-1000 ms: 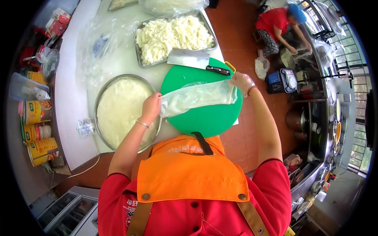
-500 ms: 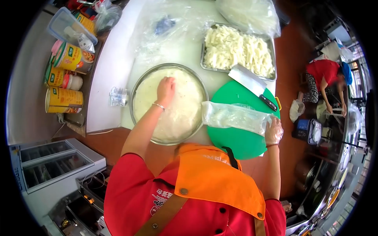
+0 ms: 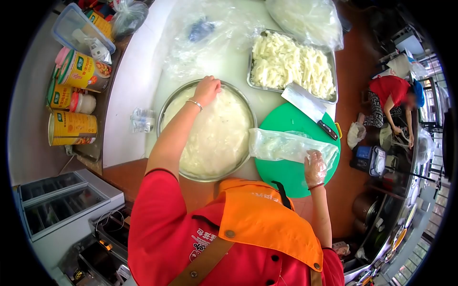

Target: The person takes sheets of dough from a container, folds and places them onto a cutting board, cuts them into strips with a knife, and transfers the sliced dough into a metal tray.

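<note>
At the far rim of the round metal pan (image 3: 254, 125), my left hand (image 3: 208, 90) is bare and closed, its fingertips bent down; whatever they pinch is hidden. Pale, smooth dough (image 3: 210, 138) fills the pan, its surface looking glossy and wrinkled. My right hand (image 3: 315, 168), in a clear plastic glove, has its fingers curled on the near edge of a long clear plastic bag (image 3: 281, 145). Something pale shows through the bag, which lies across the round green board (image 3: 296, 183). A cleaver (image 3: 304, 102) rests on the board's far edge, its black handle pointing right.
Behind the board, a metal tray (image 3: 249, 76) holds pale cut strips (image 3: 291, 64). Crumpled plastic sheeting (image 3: 205, 47) covers the table's far part, near a full plastic bag (image 3: 307, 19). Yellow cans (image 3: 72, 127) line the left shelf. A person in red (image 3: 389, 90) bends at the far right.
My left hand has moved from above the dough to the pan's far rim. My right hand has shifted left along the plastic bag, away from its right end.
</note>
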The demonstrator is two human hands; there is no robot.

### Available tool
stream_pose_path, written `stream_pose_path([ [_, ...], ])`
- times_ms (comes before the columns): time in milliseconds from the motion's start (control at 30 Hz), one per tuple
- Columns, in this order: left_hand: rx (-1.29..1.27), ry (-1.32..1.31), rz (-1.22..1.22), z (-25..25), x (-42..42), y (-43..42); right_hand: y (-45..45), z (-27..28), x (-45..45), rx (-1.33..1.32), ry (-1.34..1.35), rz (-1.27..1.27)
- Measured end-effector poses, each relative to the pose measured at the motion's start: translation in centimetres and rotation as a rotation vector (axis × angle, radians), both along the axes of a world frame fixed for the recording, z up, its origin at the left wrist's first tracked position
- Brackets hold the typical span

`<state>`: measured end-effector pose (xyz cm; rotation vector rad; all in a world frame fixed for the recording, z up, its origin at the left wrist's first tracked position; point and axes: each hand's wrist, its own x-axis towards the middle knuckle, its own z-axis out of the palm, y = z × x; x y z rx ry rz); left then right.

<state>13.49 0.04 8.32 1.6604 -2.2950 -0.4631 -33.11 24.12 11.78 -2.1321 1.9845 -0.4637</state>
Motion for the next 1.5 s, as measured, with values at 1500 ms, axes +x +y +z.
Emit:
stream_pose_path([
  [1500,0.023,0.045,-0.155,5.6,8.6,31.5,-5.8,1.2,21.3,0.211,0.154,1.232],
])
